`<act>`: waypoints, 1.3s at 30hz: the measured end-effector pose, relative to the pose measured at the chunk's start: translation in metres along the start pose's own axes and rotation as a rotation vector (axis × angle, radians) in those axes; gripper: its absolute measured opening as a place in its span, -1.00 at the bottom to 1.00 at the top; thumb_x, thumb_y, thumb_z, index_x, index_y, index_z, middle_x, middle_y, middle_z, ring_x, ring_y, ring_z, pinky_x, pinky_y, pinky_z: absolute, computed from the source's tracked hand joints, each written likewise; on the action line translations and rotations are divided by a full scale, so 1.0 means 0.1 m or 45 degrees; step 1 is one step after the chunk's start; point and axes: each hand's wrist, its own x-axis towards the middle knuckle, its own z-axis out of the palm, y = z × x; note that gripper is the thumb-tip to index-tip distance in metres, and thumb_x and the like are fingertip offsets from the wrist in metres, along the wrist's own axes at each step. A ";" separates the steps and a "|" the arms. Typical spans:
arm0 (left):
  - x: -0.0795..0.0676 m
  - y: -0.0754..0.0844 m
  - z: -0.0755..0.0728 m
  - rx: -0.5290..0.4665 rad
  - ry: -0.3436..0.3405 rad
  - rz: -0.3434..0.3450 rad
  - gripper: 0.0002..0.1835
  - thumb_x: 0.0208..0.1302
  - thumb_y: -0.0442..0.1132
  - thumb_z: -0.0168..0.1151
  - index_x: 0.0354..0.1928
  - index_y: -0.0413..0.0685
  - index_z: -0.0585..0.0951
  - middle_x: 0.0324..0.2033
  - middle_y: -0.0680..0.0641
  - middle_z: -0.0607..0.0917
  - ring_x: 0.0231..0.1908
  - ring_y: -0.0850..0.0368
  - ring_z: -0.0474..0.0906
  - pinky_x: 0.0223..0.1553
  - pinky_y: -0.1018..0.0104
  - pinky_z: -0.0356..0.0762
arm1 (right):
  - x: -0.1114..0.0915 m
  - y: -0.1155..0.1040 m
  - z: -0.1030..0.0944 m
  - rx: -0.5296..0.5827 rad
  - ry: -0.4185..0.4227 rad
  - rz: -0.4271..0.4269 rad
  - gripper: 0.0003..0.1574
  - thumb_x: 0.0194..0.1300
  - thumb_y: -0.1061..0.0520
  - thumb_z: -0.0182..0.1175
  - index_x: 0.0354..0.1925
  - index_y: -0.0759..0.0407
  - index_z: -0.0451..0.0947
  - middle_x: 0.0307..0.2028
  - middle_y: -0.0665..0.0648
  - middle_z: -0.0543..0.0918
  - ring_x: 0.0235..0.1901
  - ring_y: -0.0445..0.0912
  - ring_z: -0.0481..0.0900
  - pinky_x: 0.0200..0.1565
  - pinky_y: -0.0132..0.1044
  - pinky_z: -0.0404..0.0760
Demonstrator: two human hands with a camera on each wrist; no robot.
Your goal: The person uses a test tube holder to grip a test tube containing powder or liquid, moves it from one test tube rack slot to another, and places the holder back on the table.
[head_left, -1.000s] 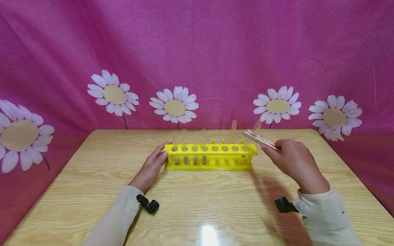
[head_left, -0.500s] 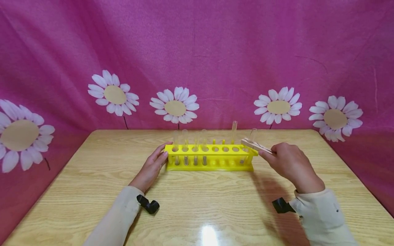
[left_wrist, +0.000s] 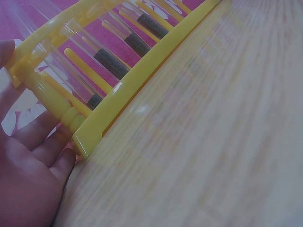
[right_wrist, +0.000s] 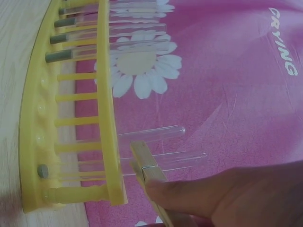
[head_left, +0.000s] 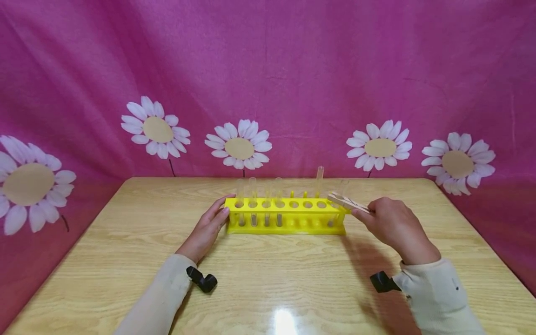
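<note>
A yellow test tube rack (head_left: pixel 289 230) stands on the table, its left end gripped by my left hand (head_left: pixel 208 228), thumb at the front and fingers behind. My right hand (head_left: pixel 395 228) pinches a wooden clothespin (right_wrist: pixel 154 175) clamped round a clear test tube (right_wrist: pixel 189 159). That tube passes through the rightmost hole, its dark contents (right_wrist: pixel 42 170) low by the rack's base. Several upright tubes with dark grainy contents (left_wrist: pixel 111 64) fill the holes at the left end. An upturned tube (head_left: pixel 320 176) sits over a back peg near the right.
The wooden table (head_left: pixel 251 284) meets a pink cloth (head_left: pixel 293 83) with printed white daisies behind it and at both sides. Bare yellow pegs (head_left: pixel 305 194) rise behind the middle holes. A black camera mount (head_left: pixel 202 280) is on the left sleeve, another (head_left: pixel 383 282) on the right.
My right hand has moved down and slightly left, lowering the clamped tube from above the rack into the rightmost hole. My left hand has stayed at the rack's left end.
</note>
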 end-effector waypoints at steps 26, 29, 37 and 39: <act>0.00 -0.01 -0.01 0.010 -0.014 0.007 -0.40 0.46 0.08 -0.02 0.45 0.10 0.21 0.35 -0.03 0.30 0.38 0.09 0.10 0.42 0.07 0.01 | 0.02 0.00 0.06 -0.041 0.128 -0.128 -0.52 0.32 -0.13 0.21 -0.32 0.30 0.69 -0.67 0.05 0.40 -0.60 -0.05 0.32 -0.58 -0.28 0.29; 0.00 -0.01 0.00 0.017 -0.015 0.009 -0.40 0.46 0.08 -0.02 0.45 0.11 0.21 0.35 -0.01 0.29 0.38 0.09 0.11 0.42 0.06 0.02 | 0.01 0.00 0.06 -0.046 0.165 -0.148 -0.55 0.32 -0.11 0.22 -0.37 0.27 0.69 -0.69 0.05 0.37 -0.62 -0.05 0.30 -0.59 -0.28 0.26; 0.00 -0.01 0.00 0.038 0.002 -0.014 -0.45 0.44 0.12 0.00 0.41 0.25 0.27 0.34 0.00 0.33 0.38 0.12 0.11 0.42 0.08 0.02 | 0.01 0.01 0.04 -0.030 0.304 -0.188 -0.50 0.32 -0.11 0.22 -0.64 0.15 0.53 -0.75 0.01 0.22 -0.66 -0.07 0.22 -0.58 -0.27 0.19; 0.00 -0.01 -0.01 0.038 0.000 -0.006 -0.43 0.44 0.11 -0.01 0.43 0.20 0.25 0.33 -0.01 0.33 0.38 0.11 0.11 0.42 0.08 0.02 | 0.01 0.02 0.03 -0.024 0.360 -0.215 -0.48 0.33 -0.13 0.21 -0.67 0.12 0.50 -0.76 -0.01 0.21 -0.66 -0.07 0.21 -0.59 -0.27 0.18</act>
